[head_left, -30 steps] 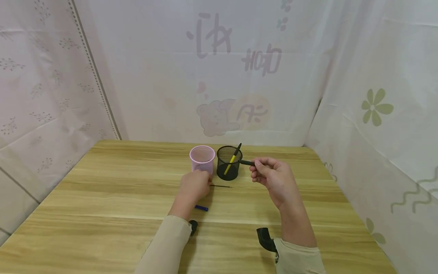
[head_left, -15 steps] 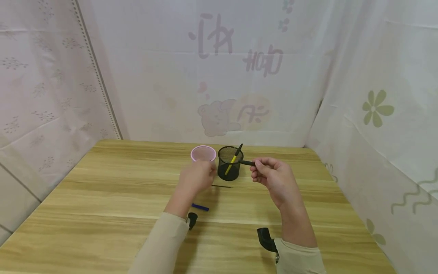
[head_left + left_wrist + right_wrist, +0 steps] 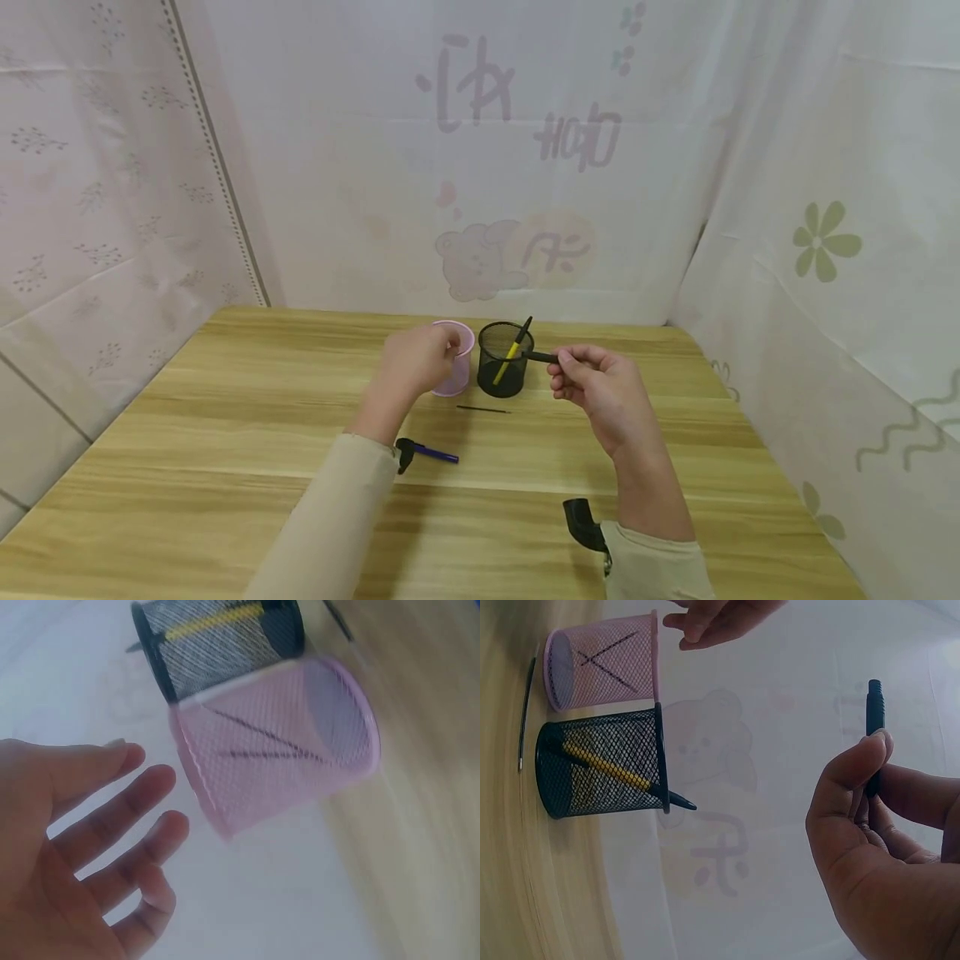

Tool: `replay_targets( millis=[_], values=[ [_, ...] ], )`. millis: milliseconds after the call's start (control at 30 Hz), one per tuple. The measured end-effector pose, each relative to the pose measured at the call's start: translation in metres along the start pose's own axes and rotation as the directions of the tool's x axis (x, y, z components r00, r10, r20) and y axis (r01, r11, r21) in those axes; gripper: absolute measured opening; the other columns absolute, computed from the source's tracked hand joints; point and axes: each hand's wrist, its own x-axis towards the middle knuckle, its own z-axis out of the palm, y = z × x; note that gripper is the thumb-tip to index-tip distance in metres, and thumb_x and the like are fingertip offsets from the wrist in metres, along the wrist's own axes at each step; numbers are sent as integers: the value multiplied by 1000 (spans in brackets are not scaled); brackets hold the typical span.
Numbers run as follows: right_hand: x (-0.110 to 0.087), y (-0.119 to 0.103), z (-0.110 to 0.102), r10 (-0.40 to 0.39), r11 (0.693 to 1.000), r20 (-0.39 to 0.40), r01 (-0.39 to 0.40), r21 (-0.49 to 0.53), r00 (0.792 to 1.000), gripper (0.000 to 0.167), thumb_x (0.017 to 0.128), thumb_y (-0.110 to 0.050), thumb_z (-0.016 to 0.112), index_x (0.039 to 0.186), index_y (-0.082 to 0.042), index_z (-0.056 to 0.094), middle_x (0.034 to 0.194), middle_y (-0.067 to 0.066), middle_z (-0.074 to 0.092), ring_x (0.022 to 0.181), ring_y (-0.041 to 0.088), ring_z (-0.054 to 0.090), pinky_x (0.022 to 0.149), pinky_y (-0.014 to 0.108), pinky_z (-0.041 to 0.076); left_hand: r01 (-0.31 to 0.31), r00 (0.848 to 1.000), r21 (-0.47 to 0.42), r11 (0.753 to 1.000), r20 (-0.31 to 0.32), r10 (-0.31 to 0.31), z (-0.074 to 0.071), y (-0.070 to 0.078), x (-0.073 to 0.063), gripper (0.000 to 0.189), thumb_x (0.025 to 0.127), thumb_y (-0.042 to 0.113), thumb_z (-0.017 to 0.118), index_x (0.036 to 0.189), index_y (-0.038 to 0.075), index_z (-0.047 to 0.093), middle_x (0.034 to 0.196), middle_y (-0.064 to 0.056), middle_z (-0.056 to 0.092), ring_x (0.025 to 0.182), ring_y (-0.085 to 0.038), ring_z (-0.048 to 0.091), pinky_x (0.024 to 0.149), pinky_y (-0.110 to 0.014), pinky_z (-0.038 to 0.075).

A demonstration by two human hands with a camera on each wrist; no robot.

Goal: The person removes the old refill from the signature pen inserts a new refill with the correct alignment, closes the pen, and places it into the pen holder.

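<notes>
My left hand (image 3: 416,358) hovers at the rim of the pink mesh pen cup (image 3: 453,382), its fingers loosely bent and holding nothing in the left wrist view. Two thin dark sticks, which look like pen refills (image 3: 270,755), lean inside that cup. Beside it stands a black mesh pen cup (image 3: 487,371) with a yellow-and-black pen (image 3: 510,358) tilted in it. Between thumb and fingers, my right hand (image 3: 603,392) pinches a black pen barrel (image 3: 875,712) with a ribbed, narrower end, in the air right of the black cup.
On the wooden table (image 3: 225,467), a thin dark refill (image 3: 483,409) lies in front of the cups. Nearer, a blue pen (image 3: 437,453) is partly covered by the left wrist's black camera mount (image 3: 405,454). A printed curtain (image 3: 337,208) hangs behind the table.
My left hand has risen from the table in front of the pink cup to its rim, shifting slightly left. More of the refill and blue pen shows. The right hand stays still with the pen barrel.
</notes>
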Motion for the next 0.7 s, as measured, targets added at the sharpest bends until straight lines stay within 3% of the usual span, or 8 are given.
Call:
replay_targets(
  millis=[133,333,400,467,567,700],
  values=[
    [1,0,0,3,1000,-8,-3,-9,1000,29,111,-11,54,131,11,59,95,-1,71,82,11,65,78,23,59,-1,996,54,999,87,-4,-4,-7,12,30,101,15,58,118,26,79,115,4,79,100,-21,72,78,-49,59],
    [2,-2,2,4,999,-8,-4,-45,1000,30,112,-12,54,132,9,59,98,1,70,84,12,65,80,24,60,-19,989,64,998,149,10,-5,-12,29,28,104,18,57,121,21,79,122,0,77,108,-22,71,80,-47,59],
    [2,-2,2,2,999,-10,-2,-48,1000,30,112,-13,54,132,9,60,98,0,70,84,12,65,79,24,60,-37,987,68,997,158,26,-4,-13,33,24,104,18,57,112,19,79,114,0,78,102,-21,70,77,-43,58],
    [2,-2,2,2,999,-13,-3,-47,1000,30,112,-13,54,131,9,60,97,0,70,83,12,65,79,24,60,-56,984,81,995,174,41,-2,-15,38,22,102,14,56,94,17,76,95,1,74,88,-18,65,70,-38,53],
    [2,-2,1,3,999,-17,-3,-43,1000,29,112,-12,54,131,9,60,97,1,70,83,11,65,78,24,60,-70,978,97,993,205,49,-1,-15,44,26,97,8,55,72,17,58,74,1,57,73,-16,52,62,-33,41],
    [2,-2,1,6,999,-21,-6,-39,1000,29,112,-12,54,131,10,60,97,0,70,82,11,65,78,23,60,-78,972,116,990,232,49,0,-14,50,31,98,11,58,68,18,54,73,2,56,71,-15,50,62,-33,41]
  ],
)
